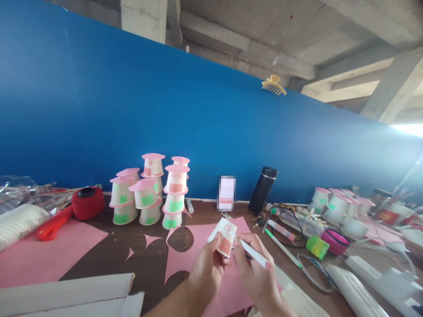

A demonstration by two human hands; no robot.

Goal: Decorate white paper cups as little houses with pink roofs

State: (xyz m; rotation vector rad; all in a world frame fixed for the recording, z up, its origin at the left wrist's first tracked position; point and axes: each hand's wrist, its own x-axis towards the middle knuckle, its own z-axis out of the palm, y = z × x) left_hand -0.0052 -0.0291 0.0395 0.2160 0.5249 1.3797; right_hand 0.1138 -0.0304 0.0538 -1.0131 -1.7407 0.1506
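My left hand is closed around a white paper cup, tilted on its side, with a door coloured in red and a window outline drawn on it. Between the fingers of my right hand is a white felt-tip marker with a pink end, its tip side against the cup. Beneath both hands lies a sheet of pink paper with round holes cut out. Stacked paper cups with pink paper discs and red or green drawings stand to the left.
A black flask stands by the blue partition. On the left are a red-handled tool, a roll of white cord and white board. A green marker, pink tape, cables and more cups crowd the right.
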